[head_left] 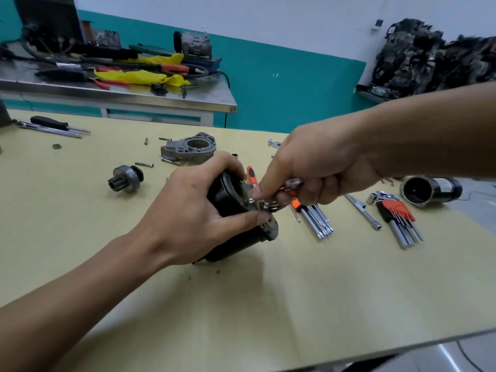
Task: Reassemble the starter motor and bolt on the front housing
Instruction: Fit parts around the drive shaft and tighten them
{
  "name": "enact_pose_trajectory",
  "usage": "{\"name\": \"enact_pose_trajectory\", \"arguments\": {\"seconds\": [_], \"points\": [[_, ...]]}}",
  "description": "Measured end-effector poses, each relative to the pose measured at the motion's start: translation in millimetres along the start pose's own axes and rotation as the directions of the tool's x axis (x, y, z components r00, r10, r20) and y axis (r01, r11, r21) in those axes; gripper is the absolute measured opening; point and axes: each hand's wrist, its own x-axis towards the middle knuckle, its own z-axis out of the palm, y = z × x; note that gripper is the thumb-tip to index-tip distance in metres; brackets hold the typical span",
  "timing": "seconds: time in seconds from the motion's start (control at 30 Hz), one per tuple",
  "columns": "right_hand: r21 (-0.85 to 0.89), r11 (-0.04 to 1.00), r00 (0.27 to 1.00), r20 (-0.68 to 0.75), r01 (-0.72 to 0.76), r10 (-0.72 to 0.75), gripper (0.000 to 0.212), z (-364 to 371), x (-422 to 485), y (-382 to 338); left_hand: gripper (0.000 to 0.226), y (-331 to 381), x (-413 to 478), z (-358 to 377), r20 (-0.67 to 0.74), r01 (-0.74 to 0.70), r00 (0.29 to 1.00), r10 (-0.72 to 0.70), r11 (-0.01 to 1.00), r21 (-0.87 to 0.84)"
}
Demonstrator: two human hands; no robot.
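My left hand (193, 210) grips the black starter motor body (236, 226), held tilted just above the yellowish table (268, 291). My right hand (316, 167) holds a small orange-and-metal tool (288, 187) against the metal end plate (264, 208) of the body, its index finger pressing near a small bolt there. The grey front housing (188, 149) lies on the table behind my left hand. A pinion drive gear (126, 178) lies to its left. Loose bolts (145, 164) sit near the housing.
Two hex key sets (397, 218) with orange holders and an extension bar (362, 210) lie at the right. A black cylindrical part (429, 190) lies beyond them. Screwdrivers (53, 126) lie far left. A steel bench (120, 89) with cluttered tools stands behind.
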Motion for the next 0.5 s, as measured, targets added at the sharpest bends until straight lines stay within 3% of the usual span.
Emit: {"name": "enact_pose_trajectory", "arguments": {"seconds": [0.07,0.13,0.17,0.23,0.3,0.37,0.4,0.5], "points": [[-0.377,0.911,0.974,-0.079,0.167,-0.212,0.022,-2,-4,-3,0.052,0,0,-1,-0.007,0.003,1.0,-0.003,1.0,0.008],[-0.692,0.634,0.841,-0.071,0.346,-0.537,0.013,-1,-10,-4,0.051,-1,0,-1,-0.005,0.009,1.0,-0.009,1.0,-0.007],[-0.778,0.476,0.757,-0.002,0.41,-0.654,0.012,-1,-11,-3,0.052,-2,1,-1,-0.001,0.013,1.0,-0.013,1.0,-0.019],[-0.861,0.202,0.636,0.169,0.467,-0.753,0.01,1,-13,0,0.053,-3,0,-1,0.004,0.022,1.0,-0.021,0.999,-0.035],[-0.888,0.034,0.571,0.266,0.459,-0.777,0.013,1,-9,3,0.053,-3,-1,-1,0.008,0.033,0.999,-0.033,0.999,-0.041],[-0.888,0.001,0.532,0.274,0.459,-0.801,0.017,0,-5,5,0.051,-3,-1,-1,0.006,0.029,1.0,-0.028,0.999,-0.037],[-0.88,0.049,0.541,0.246,0.473,-0.804,0.019,0,-3,6,0.05,-3,-1,0,-0.003,0.027,1.0,-0.027,0.999,-0.033],[-0.764,0.392,0.659,0.057,0.513,-0.75,0.02,2,-1,9,0.047,-3,0,1,-0.026,0.029,0.999,-0.03,0.999,-0.036]]}}
